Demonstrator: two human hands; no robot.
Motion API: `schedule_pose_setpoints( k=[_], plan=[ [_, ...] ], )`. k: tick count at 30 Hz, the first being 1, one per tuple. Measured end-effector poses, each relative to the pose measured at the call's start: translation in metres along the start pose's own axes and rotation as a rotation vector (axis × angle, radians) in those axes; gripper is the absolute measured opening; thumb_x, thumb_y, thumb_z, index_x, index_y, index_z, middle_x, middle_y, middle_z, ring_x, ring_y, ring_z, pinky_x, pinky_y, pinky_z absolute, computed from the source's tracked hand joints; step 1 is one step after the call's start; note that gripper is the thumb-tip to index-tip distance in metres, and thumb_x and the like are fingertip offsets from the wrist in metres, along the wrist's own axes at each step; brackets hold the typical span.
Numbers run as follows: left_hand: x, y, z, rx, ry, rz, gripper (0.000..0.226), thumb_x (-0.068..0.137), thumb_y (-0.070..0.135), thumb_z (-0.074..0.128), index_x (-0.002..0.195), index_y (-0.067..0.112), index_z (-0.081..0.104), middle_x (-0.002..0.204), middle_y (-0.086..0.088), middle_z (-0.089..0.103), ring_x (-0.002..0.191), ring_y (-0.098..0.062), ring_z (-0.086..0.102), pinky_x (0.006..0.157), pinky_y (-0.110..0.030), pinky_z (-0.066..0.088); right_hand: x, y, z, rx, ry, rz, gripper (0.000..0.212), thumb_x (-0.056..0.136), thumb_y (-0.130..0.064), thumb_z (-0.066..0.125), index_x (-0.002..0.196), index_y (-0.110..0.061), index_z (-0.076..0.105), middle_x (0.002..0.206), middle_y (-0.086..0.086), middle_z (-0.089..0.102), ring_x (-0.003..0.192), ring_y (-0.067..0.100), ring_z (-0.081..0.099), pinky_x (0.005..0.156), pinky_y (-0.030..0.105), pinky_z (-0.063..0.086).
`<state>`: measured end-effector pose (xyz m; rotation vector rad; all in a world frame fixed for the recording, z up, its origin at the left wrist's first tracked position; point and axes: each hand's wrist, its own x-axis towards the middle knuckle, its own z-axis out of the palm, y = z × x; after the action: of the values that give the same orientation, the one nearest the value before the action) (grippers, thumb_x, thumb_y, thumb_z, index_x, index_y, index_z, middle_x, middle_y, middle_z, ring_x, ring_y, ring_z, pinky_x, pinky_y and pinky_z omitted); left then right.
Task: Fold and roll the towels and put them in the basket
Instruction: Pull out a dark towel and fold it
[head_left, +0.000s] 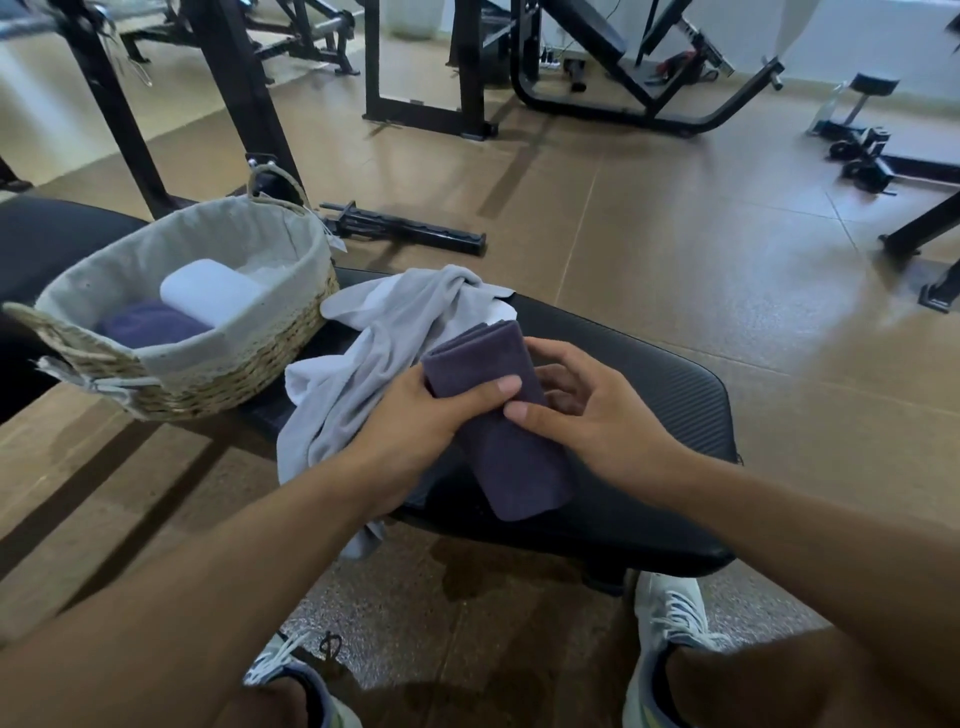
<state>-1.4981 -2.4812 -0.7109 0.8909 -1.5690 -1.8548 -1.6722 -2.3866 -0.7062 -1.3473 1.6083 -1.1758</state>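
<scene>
The purple towel (498, 415), folded into a strip on the surface (649, 415), looks mid-roll. The left hand (415, 421) has its fingers clamped on it; the right hand (582, 410) pinches its edge. Next: finish rolling tightly, then carry it to the basket (171, 291).

no readable text, no labels, no brands, no numbers

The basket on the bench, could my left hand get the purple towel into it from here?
Probably yes. The basket sits open-topped just left of the left hand, with nothing between them, and there is room beside the white roll. Both hands grip the purple towel now.
</scene>
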Motion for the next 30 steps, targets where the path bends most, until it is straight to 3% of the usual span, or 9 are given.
schedule_pose_setpoints(
  k=[4,6,9,13,15,20,26,30],
  plan=[
    [0.004,0.005,-0.008,0.164,0.127,0.057,0.057,0.066,0.050,0.090,0.113,0.027,0.068,0.104,0.000,0.077,0.096,-0.013,0.075,0.079,-0.029,0.060,0.001,0.002,0.001,-0.213,-0.018,-0.069,0.054,0.093,-0.017,0.071,0.140,-0.037,0.054,0.125,-0.016,0.068,0.115,0.005,0.064,0.099,0.036,0.055],
    [0.002,0.007,-0.009,0.262,0.137,0.100,0.036,0.077,0.042,0.084,0.106,0.023,0.074,0.096,0.000,0.078,0.086,-0.007,0.074,0.071,-0.020,0.057,0.002,0.005,0.003,-0.288,-0.047,-0.062,0.055,0.097,-0.023,0.067,0.146,-0.040,0.049,0.129,-0.019,0.065,0.119,0.003,0.061,0.102,0.038,0.052],
    [0.001,0.007,-0.011,0.268,0.141,0.101,0.016,0.088,0.030,0.076,0.097,0.016,0.077,0.089,-0.002,0.079,0.074,-0.004,0.072,0.063,-0.015,0.052,0.001,0.005,0.007,-0.340,-0.083,-0.055,0.058,0.101,-0.031,0.060,0.152,-0.043,0.038,0.138,-0.025,0.057,0.126,-0.006,0.053,0.108,0.029,0.046],
    [0.005,0.006,-0.016,0.150,0.163,0.050,0.017,0.090,0.026,0.074,0.099,0.011,0.076,0.093,-0.007,0.080,0.085,-0.016,0.074,0.083,-0.034,0.058,0.001,0.003,0.012,-0.311,-0.044,-0.062,0.057,0.100,-0.040,0.058,0.151,-0.050,0.035,0.136,-0.021,0.060,0.119,-0.006,0.059,0.099,0.022,0.052],
    [0.006,0.006,-0.018,0.090,0.181,0.040,0.016,0.091,0.024,0.072,0.098,0.010,0.076,0.094,-0.010,0.079,0.084,-0.017,0.073,0.085,-0.037,0.057,0.004,0.002,0.014,-0.298,-0.021,-0.065,0.052,0.100,-0.040,0.057,0.149,-0.048,0.041,0.134,-0.025,0.061,0.118,-0.009,0.058,0.098,0.018,0.051],
    [0.008,0.007,-0.026,0.075,0.259,0.065,0.020,0.094,0.028,0.070,0.098,0.010,0.077,0.091,-0.008,0.080,0.085,-0.019,0.074,0.083,-0.038,0.059,0.012,-0.003,0.026,-0.291,0.028,-0.100,0.048,0.101,-0.037,0.057,0.148,-0.038,0.048,0.132,-0.026,0.062,0.117,-0.013,0.057,0.094,0.009,0.046],
    [0.011,0.018,-0.051,0.086,0.402,0.148,0.017,0.093,0.029,0.072,0.095,0.014,0.080,0.090,0.000,0.080,0.090,-0.014,0.075,0.082,-0.028,0.059,0.039,-0.017,0.049,-0.247,0.048,-0.124,0.045,0.099,-0.034,0.061,0.144,-0.034,0.055,0.131,-0.024,0.064,0.119,-0.016,0.055,0.093,0.001,0.041],
    [0.017,0.022,-0.077,0.139,0.647,0.227,0.009,0.095,0.034,0.069,0.097,0.025,0.072,0.094,0.005,0.076,0.092,-0.008,0.071,0.088,-0.031,0.058,0.060,-0.029,0.072,-0.191,0.036,-0.135,0.042,0.098,-0.031,0.063,0.140,-0.031,0.059,0.128,-0.021,0.066,0.113,-0.016,0.058,0.089,0.002,0.045]
  ],
)
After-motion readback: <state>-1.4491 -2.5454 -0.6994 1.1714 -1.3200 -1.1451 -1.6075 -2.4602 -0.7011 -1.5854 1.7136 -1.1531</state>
